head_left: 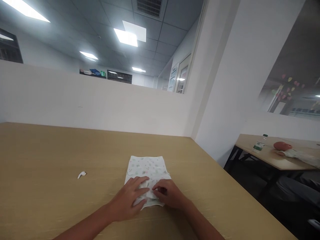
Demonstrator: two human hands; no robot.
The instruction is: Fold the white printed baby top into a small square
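- From where I stand, the cloth (pixel 136 170) lies on the table (pixel 50 150) right in front of the person, its near part under both hands. It looks thin and soft, so I'd judge a careless tug could skew it or bunch it up.
- The left hand (pixel 127 199) is spread wide, fingers apart, the tips resting on the cloth's left side; I see nothing gripped in it. If that light hold were to slip, the whole piece could slide along the tabletop.
- The right hand (pixel 172 194) is curled in, thumb and forefinger brought close together over the near middle of the cloth. Whether a bit of it is pinched there I cannot tell — the fingers hide it. A pinch that took in two layers at once might drag up more than was meant.
- The fingertips of the two hands are close to each other, with a creased patch between them. Pulling in opposite ways could stretch that patch, or tear it if it is flimsy.
- Off to the left, well apart from the cloth, lies an earbud (pixel 81 174). It seems safe enough for now — only a broad sweep of the left arm would send it skidding.
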